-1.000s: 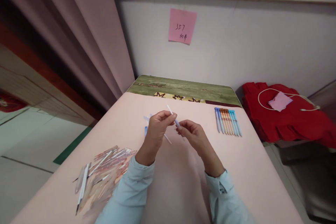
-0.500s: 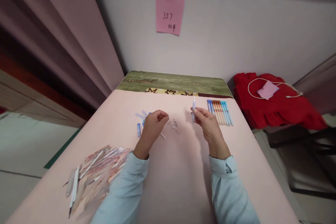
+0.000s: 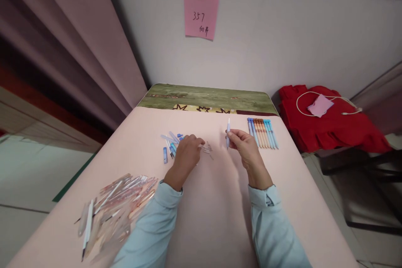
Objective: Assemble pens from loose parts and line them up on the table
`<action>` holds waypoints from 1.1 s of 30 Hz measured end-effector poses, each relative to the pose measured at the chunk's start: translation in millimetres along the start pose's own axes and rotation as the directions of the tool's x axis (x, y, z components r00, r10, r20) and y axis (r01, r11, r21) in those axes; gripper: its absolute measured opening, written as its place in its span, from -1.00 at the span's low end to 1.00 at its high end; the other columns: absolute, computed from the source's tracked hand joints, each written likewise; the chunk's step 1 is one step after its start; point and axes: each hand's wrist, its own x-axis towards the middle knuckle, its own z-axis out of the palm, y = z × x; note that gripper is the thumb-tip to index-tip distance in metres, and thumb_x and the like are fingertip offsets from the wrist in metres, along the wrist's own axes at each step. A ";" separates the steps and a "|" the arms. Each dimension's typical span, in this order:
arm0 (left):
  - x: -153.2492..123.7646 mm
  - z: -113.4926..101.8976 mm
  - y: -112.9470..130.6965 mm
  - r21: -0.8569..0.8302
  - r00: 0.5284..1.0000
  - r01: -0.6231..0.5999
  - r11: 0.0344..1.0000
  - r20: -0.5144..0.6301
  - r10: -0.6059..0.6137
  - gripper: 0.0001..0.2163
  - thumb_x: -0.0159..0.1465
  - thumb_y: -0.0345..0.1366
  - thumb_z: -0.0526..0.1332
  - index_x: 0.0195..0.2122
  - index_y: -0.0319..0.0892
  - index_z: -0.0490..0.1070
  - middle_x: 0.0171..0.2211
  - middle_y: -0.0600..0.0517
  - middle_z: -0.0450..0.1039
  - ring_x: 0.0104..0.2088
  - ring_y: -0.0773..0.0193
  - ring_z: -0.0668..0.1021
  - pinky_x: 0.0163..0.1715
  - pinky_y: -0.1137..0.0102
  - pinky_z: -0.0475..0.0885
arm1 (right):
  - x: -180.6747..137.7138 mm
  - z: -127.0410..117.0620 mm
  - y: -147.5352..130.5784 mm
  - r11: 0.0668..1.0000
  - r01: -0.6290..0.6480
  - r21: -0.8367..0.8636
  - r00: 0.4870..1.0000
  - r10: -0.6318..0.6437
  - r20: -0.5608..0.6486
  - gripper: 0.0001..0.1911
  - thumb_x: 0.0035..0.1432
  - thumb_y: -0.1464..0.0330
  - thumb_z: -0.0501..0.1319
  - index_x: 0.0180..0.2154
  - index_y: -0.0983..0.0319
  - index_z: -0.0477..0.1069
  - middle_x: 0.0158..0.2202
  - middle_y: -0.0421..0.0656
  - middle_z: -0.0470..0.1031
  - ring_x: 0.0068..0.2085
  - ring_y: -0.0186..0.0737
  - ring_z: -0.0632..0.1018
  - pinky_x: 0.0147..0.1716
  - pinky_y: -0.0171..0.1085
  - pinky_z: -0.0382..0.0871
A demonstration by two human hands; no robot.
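Observation:
My right hand (image 3: pixel 246 148) pinches a light blue pen barrel (image 3: pixel 228 136) upright, a white tip sticking out of its top. My left hand (image 3: pixel 187 155) hangs low over the table, palm down, fingers loosely apart, and nothing shows in them. Its fingertips reach the near side of a small pile of springs (image 3: pixel 207 149). Partly behind that hand lie loose blue pen parts (image 3: pixel 172 147), among them a short blue piece (image 3: pixel 165 155). Beyond my right hand, several finished-looking pens (image 3: pixel 262 133) in blue, brown and light blue lie in a neat row.
A heap of clear and pinkish barrels with white refills (image 3: pixel 122 201) covers the table's near left. The pink tabletop (image 3: pixel 213 217) ends at a green strip (image 3: pixel 207 94) by the wall. On the right, a red cloth (image 3: pixel 295 125) carries a white cable and pink paper (image 3: pixel 320 105).
My left hand has gone from a closed pinch to looser fingers and turned lower over the springs. The pen barrel in my right hand has shifted slightly left.

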 end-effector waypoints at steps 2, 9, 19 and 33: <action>-0.2 -1.4 2.2 -0.004 1.000 -0.014 1.000 0.014 0.014 -0.81 0.25 -0.47 0.15 -0.24 -0.18 0.56 -0.24 -0.12 0.49 -0.12 0.05 0.47 -0.06 0.22 0.32 | -0.5 1.4 0.9 1.000 0.003 -0.006 1.000 -0.003 0.024 -0.57 -0.16 0.09 0.45 -0.32 0.27 0.56 -0.46 -0.18 0.51 -0.46 -0.35 0.38 -0.39 -0.29 0.31; -1.2 4.5 9.8 -0.005 0.994 -0.083 0.997 0.074 0.083 -0.85 0.26 -0.48 0.15 -0.31 -0.20 0.51 -0.28 -0.09 0.49 -0.18 0.12 0.47 -0.11 0.26 0.32 | -0.9 7.9 5.5 0.999 -0.009 -0.044 0.997 0.012 0.070 -0.52 -0.18 0.03 0.44 -0.32 0.26 0.57 -0.45 -0.16 0.52 -0.44 -0.31 0.41 -0.40 -0.28 0.32; -1.8 5.1 13.0 0.044 0.985 -0.114 0.993 0.137 0.107 -0.83 0.26 -0.47 0.12 -0.33 -0.20 0.50 -0.28 -0.09 0.49 -0.18 0.11 0.47 -0.16 0.26 0.30 | -2.0 9.6 3.8 0.999 -0.043 -0.031 0.995 0.046 0.085 -0.55 -0.19 0.06 0.45 -0.34 0.25 0.57 -0.45 -0.19 0.52 -0.45 -0.32 0.41 -0.39 -0.27 0.31; -1.2 -6.4 0.5 0.006 0.991 -0.132 0.991 0.036 0.132 -0.88 0.26 -0.49 0.11 -0.37 -0.18 0.38 -0.30 -0.10 0.47 -0.20 0.08 0.47 -0.15 0.22 0.32 | -2.0 8.8 1.9 0.997 -0.042 -0.060 0.990 0.050 0.135 -0.59 -0.10 0.05 0.38 -0.31 0.24 0.58 -0.37 -0.12 0.57 -0.38 -0.25 0.48 -0.32 -0.22 0.35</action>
